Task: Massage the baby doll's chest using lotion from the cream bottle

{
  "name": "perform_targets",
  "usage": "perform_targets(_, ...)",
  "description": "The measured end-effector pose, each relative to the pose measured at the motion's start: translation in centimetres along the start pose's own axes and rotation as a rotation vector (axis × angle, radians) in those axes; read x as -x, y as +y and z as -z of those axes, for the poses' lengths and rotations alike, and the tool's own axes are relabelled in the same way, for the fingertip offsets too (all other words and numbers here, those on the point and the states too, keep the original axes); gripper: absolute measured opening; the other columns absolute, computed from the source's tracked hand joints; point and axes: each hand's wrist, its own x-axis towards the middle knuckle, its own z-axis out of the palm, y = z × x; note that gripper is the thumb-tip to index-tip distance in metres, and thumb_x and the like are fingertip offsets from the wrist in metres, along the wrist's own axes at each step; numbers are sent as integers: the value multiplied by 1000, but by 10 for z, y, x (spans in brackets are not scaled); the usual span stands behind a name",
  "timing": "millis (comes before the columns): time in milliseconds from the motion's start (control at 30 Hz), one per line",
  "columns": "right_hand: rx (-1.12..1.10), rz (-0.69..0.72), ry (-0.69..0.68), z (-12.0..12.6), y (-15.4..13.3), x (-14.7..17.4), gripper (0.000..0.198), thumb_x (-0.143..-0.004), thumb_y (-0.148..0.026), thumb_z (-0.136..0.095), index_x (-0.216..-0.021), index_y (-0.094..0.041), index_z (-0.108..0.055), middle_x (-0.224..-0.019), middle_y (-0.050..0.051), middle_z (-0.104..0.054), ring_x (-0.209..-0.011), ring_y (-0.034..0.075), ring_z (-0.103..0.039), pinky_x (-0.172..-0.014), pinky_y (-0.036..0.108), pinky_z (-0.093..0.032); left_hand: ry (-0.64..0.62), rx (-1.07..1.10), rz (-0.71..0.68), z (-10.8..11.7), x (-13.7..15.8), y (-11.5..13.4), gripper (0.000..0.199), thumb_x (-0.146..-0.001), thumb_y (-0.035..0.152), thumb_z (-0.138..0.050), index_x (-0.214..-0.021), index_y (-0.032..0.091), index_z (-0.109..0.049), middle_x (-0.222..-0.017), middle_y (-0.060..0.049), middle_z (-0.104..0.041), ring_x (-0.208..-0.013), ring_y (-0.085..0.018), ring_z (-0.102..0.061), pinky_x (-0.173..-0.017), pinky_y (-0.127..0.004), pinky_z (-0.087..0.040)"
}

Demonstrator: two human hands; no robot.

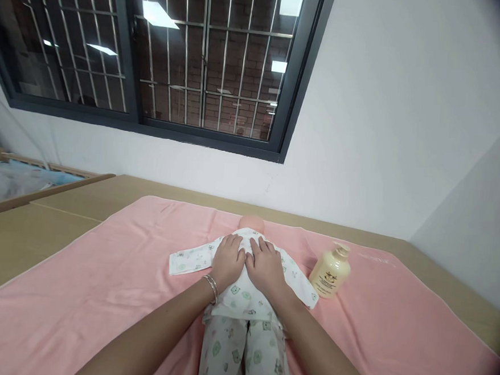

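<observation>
A baby doll [251, 224] lies on a pink blanket [132, 282], its smooth head pointing toward the wall. It wears a white long-sleeved top [242, 301] with small green prints and matching trousers [224, 345]. My left hand [228, 263] rests flat on the left of the upper torso, with a silver bangle [212, 287] at the wrist. Beside it, my right hand [266, 267] is laid flat on the right of the torso, thumbs close together. Both hands have stretched fingers and hold nothing. Whether the torso's front or back faces up, I cannot tell.
A pale yellow pump bottle [330, 271] stands on the blanket by the doll's right-hand sleeve end. The tan table surface [73, 203] shows around the blanket. Behind are a white wall [365, 133] and a barred window [207, 59]. A wooden-edged bin [23, 180] with plastic-wrapped contents is at the left.
</observation>
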Motion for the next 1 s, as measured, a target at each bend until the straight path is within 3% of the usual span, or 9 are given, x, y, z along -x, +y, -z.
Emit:
perform_targets(233, -31, 1, 5, -1, 1, 0, 49, -93, -34, -38, -139, -22, -45, -143, 13, -44, -126, 30, -41, -98, 45, -35, -51, 27, -5, -3, -1, -4, 36, -89, 20, -40, -123, 17, -53, -129, -11, -57, -125, -27, -47, -110, -52, -31)
perform_targets(667, -210, 71, -30, -15, 11, -5, 50, -94, -28, -37, -142, -16, -41, -149, 13, -37, -139, 26, -29, -113, 47, -18, -8, 62, -61, -2, -1, -5, 35, -90, 17, -40, -121, 15, -57, -125, -12, -59, -120, -24, -51, -106, -46, -40)
perform_targets(833, -154, 19, 13, -6, 4, 1, 47, -94, -29, -36, -138, -15, -47, -144, 13, -44, -135, 25, -36, -110, 40, -27, 63, 22, -127, -3, 3, -4, 31, -89, 15, -41, -111, 16, -64, -118, -11, -64, -113, -24, -55, -102, -44, -45)
perform_targets(1000, -93, -57, -12, 5, -5, 6, 45, -92, -32, -37, -134, -21, -52, -137, 12, -52, -127, 26, -47, -93, 39, -44, 94, 2, -60, 1, 5, 0, 28, -87, 19, -47, -104, 21, -68, -112, -8, -67, -107, -24, -58, -96, -42, -48)
